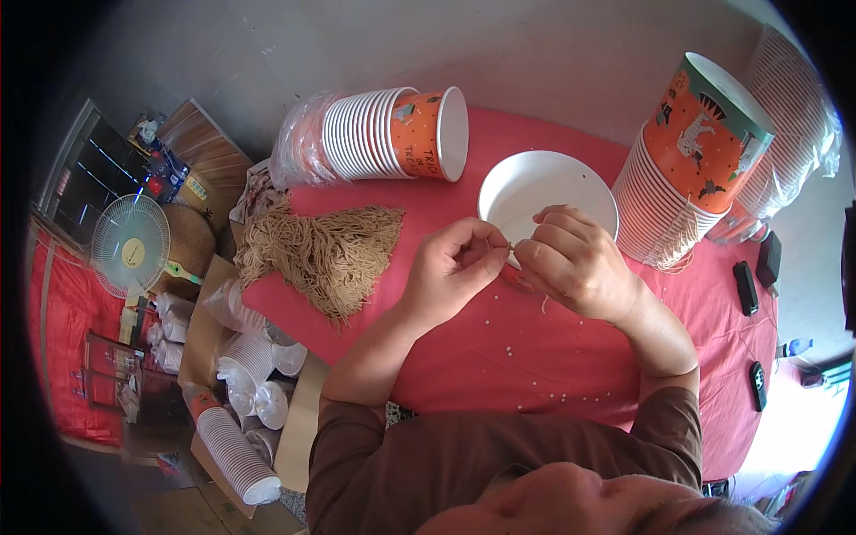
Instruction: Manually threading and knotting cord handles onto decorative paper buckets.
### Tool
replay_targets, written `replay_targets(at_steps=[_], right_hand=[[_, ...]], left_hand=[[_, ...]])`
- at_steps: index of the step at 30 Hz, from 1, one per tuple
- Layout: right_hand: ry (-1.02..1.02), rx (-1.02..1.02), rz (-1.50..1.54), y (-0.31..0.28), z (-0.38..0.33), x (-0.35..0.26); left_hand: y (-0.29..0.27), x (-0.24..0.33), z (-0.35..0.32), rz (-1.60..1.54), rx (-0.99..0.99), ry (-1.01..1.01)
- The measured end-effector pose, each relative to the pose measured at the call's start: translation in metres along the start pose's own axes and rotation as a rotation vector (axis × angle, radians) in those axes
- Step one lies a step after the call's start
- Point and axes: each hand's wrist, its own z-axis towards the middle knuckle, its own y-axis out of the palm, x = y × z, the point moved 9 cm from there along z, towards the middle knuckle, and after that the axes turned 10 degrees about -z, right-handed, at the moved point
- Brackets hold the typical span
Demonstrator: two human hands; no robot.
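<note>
Pinching narrow w/ left hand (456,267) and w/ right hand (578,266), tips nearly together over near rim of white-lined bucket (539,174); gripping a small piece (511,249) btwn them, prob. a cord end, going by pale strand (545,304) just under right hand. Find bucket on red cloth (499,374), mouth up, just left of tall cup stack (662,201) w/ cords hanging off its side. To do this well, prob. best to pinch close to the tip so as not to bend or fray it, brace bucket wall w/ spare left fingers, feed straight rather than slantwise, then draw slack gently, b/c of easily torn paper edge. Keep left forearm off tan cord bundle (323,254); looks easy to snag. Can't see near rim properly behind fingers, nor any hole there; can't confirm exactly what's pinched. Can't tell dark speck (584,176) inside far-right wall as hole or mark. Can't make out pale specks (510,349) on cloth, too tiny; wrapped stack (796,116) at far right partly hidden behind tall one
</note>
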Motion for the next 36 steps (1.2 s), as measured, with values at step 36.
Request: replay_targets(at_steps=[36], right_hand=[[-0.037, -0.012, -0.010, -0.005, -0.001, -0.004]], left_hand=[[0.015, 0.043, 0.000, 0.339, -0.071, 0.373]])
